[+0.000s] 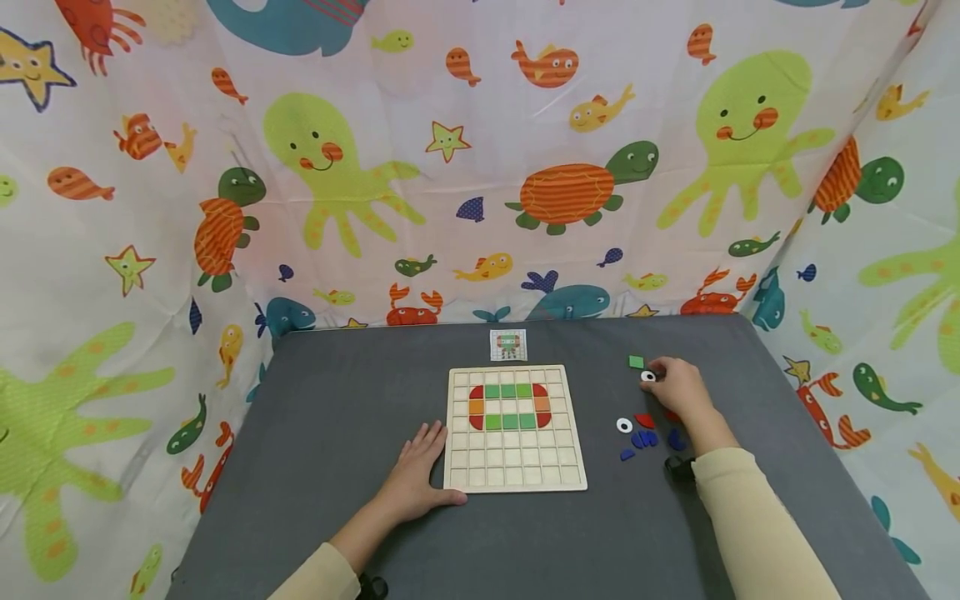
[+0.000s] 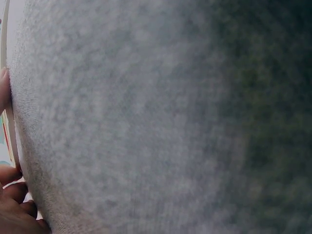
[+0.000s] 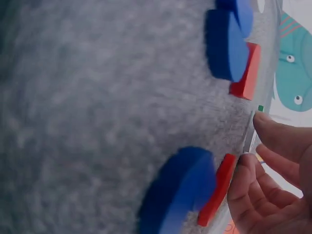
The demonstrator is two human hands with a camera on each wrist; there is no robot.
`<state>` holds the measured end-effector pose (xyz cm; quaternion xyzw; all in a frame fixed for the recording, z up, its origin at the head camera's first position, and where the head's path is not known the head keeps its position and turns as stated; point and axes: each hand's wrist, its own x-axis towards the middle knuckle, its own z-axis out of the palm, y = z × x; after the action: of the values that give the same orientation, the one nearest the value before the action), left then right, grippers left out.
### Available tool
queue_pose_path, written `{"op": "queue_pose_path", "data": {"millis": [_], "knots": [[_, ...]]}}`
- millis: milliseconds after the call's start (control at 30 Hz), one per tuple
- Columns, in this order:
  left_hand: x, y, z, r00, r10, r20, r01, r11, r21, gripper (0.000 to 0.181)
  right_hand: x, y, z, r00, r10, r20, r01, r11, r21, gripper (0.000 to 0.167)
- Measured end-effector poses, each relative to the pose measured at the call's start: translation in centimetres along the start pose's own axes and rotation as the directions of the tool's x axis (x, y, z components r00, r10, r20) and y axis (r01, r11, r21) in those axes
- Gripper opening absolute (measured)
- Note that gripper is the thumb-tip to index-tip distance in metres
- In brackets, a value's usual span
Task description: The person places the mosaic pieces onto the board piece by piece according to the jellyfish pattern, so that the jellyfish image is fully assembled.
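A pale wooden grid board [image 1: 516, 479] lies on the grey table, with red, green and orange pieces set as a rounded frame in its upper cells. My left hand [image 1: 414, 475] rests at the board's lower left corner, fingers extended along the left side and thumb at the bottom edge. To the right of the board, my right hand [image 1: 684, 390] pinches a white disc with a dark centre [image 1: 648, 377] between thumb and fingers. In the right wrist view this white piece [image 3: 250, 136] shows edge-on. A green square [image 1: 636, 362] lies just beyond that hand.
Near the right hand lie another white disc [image 1: 624, 426], a red piece [image 1: 644, 421] and several blue pieces [image 1: 649, 438]. A small printed pattern card [image 1: 508, 345] sits behind the board. A curtain with sea animals [image 1: 465, 108] hangs around the table.
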<state>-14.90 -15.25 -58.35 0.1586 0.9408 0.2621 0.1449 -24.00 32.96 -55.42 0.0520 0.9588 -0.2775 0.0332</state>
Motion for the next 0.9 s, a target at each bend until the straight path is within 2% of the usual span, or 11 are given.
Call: {"op": "queue_pose_path", "data": {"millis": [300,533,700,900], "knots": [[-0.1,0.1,0.0,1.000,-0.001,0.002,0.001,1.000,0.001,0.121,0.4,0.2,0.4,1.000,-0.008,-0.025,0.008,1.000,-0.023,0.033],[-0.3,0.3,-0.3,1.000,0.000,0.006,0.000,1.000,0.002,0.120,-0.1,-0.1,0.4,0.999,-0.024,-0.028,0.023,0.999,-0.041,0.032],[-0.3,0.4,-0.4,1.000,-0.011,0.011,0.011,1.000,-0.002,0.120,-1.0,-1.4,0.1,0.996,-0.061,-0.058,0.057,0.997,-0.056,0.033],[-0.2,0.4,-0.4,1.000,0.001,0.002,-0.001,1.000,-0.006,0.119,-1.9,-4.0,0.3,0.990,-0.111,-0.083,0.107,0.993,-0.054,0.033]]}}
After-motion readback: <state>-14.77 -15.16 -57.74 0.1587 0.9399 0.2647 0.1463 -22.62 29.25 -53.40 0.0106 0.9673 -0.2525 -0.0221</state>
